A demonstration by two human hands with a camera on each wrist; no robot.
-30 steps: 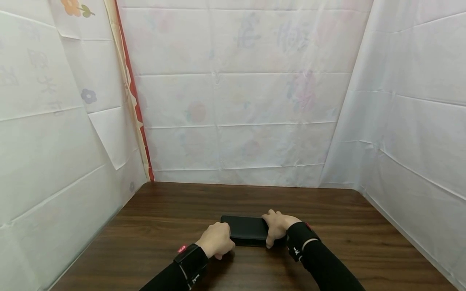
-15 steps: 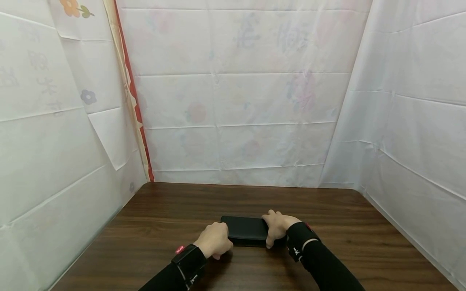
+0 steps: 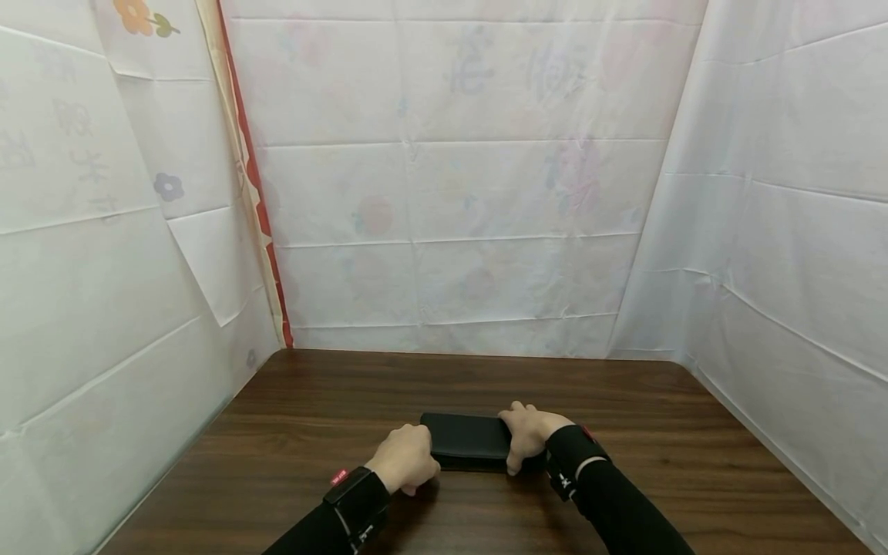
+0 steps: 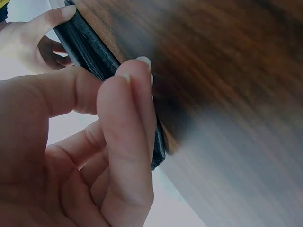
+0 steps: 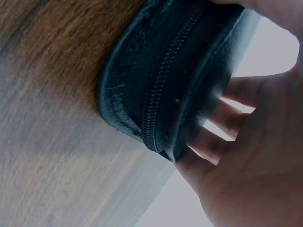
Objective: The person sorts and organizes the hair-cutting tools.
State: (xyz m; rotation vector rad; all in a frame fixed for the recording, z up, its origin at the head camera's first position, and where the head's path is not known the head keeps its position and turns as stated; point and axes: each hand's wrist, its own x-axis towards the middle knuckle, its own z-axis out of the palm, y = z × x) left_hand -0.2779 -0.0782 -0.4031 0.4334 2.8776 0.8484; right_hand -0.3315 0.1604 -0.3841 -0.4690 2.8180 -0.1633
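A black leather-look zip wallet (image 3: 466,438) lies flat on the brown wooden table, its zipper (image 5: 158,78) side toward me. My right hand (image 3: 529,433) grips its right end, fingers over the top cover and thumb down at the front edge. At the wallet's front left corner is my left hand (image 3: 405,458), fingers curled. In the left wrist view, thumb and index finger of the left hand (image 4: 94,137) pinch together right at the zipped side. The fingertips hide whatever sits between them. Closed zipper teeth run along the right end in the right wrist view.
The brown wood-grain table (image 3: 312,393) spreads around the wallet. White sheeting (image 3: 444,193) with faint prints hangs at the back and on both sides, and a red-edged strip (image 3: 257,185) runs down the back left corner. Both wrists wear black straps.
My left hand has slid slightly left along the wallet's front edge, baring a little more of its cover. The right hand and the wallet have stayed in place.
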